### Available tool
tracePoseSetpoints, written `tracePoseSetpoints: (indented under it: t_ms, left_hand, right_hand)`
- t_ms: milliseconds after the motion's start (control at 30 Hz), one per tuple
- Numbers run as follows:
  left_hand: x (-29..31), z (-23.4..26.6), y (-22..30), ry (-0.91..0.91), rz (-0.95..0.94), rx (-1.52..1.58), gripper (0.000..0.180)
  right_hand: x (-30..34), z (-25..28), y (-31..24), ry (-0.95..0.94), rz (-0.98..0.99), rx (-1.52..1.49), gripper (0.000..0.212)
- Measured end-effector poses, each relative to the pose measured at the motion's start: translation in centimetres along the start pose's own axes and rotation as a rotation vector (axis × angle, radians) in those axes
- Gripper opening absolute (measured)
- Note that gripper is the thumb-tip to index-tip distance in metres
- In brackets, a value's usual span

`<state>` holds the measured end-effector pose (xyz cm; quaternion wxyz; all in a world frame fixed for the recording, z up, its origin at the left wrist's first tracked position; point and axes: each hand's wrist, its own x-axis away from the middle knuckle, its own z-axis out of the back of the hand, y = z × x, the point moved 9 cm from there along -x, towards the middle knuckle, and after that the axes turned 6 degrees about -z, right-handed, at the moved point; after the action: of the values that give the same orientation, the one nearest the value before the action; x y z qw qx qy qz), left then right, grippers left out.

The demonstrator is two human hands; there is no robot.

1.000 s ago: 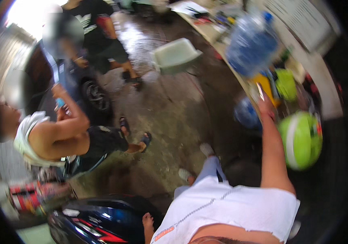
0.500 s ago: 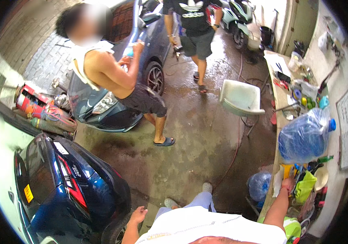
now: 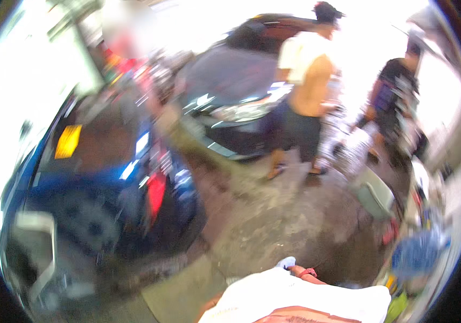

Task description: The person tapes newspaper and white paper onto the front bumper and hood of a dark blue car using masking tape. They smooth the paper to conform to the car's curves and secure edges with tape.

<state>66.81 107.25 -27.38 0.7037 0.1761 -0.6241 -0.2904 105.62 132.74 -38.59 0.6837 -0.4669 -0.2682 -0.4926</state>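
The view is smeared by motion. My right hand (image 3: 296, 269), with a red band at the wrist, shows just past the front of my white shirt (image 3: 316, 299). Its fingers are too blurred to make out. A pale bluish shape (image 3: 286, 262) lies right beside its fingertips; whether the hand holds it, or it is my shoe behind, I cannot tell. Of my left arm only a bit of skin shows at the shirt's left edge, and the left hand is hidden.
A dark blue car (image 3: 106, 204) fills the left; another dark car (image 3: 236, 81) stands ahead. A shirtless person (image 3: 311, 97) and a person in black (image 3: 394, 91) are beyond. A pale chair (image 3: 375, 194) and a blue water jug (image 3: 416, 253) are at right.
The view has swung left, toward the blue car. My right hand has left the bench and come in front of my body. My left hand has gone out of sight.
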Motion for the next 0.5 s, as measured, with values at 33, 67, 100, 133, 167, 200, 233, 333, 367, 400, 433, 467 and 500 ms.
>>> tracePoseSetpoints:
  t_ms: [33,67,100,133,167,200,233,333,367,400,433,467,500]
  left_hand:
    - [2.1,0.6,-3.2,0.052,0.033,0.11,0.072]
    - [5.0,1.6,-2.8,0.061,0.074,0.213,0.073]
    - [8.4,2.3,-3.4,0.103,0.12,0.295,0.074]
    - [10.1,2.4,-7.0,0.187,0.247,0.394,0.075]
    - [9.6,3.5,-13.6,0.277,0.151,0.262,0.095]
    - [9.8,2.6,-19.9,0.35,0.145,0.269,0.099]
    - [9.2,1.3,-23.2,0.397,0.097,0.566,0.097]
    - [13.0,-0.9,-27.8,0.6,0.292,0.602,0.077]
    - [14.0,-1.6,-28.9,0.663,0.3,0.692,0.076]
    - [14.9,-1.8,-30.2,0.73,0.311,0.778,0.075]
    - [15.6,-2.0,-30.0,0.785,0.345,0.86,0.074]
    - [16.3,-2.3,-29.0,0.83,0.379,0.932,0.074]
    - [17.6,-2.5,-28.7,0.876,0.416,1.005,0.073]
  right_hand:
    - [1.3,1.6,-3.1,-0.067,0.002,0.064,0.064]
    - [3.3,3.9,-4.2,-0.092,-0.046,0.092,0.063]
    - [4.8,6.4,-6.2,-0.105,-0.075,0.13,0.063]
    - [5.0,8.7,-8.8,-0.109,-0.078,0.186,0.063]
    - [4.6,9.8,-12.6,-0.125,-0.055,0.208,0.063]
    - [3.7,10.3,-17.1,-0.15,-0.038,0.248,0.063]
    - [3.4,12.1,-21.2,-0.14,-0.03,0.308,0.063]
    - [-0.2,11.1,-33.3,-0.157,0.03,0.407,0.062]
    - [-1.0,10.1,-36.7,-0.177,0.05,0.436,0.062]
    - [-1.9,8.8,-40.1,-0.196,0.073,0.462,0.062]
    - [-3.0,7.7,-43.6,-0.214,0.102,0.498,0.062]
    - [-4.0,6.3,-46.5,-0.221,0.118,0.522,0.062]
    - [-4.6,4.5,-49.5,-0.242,0.137,0.558,0.061]
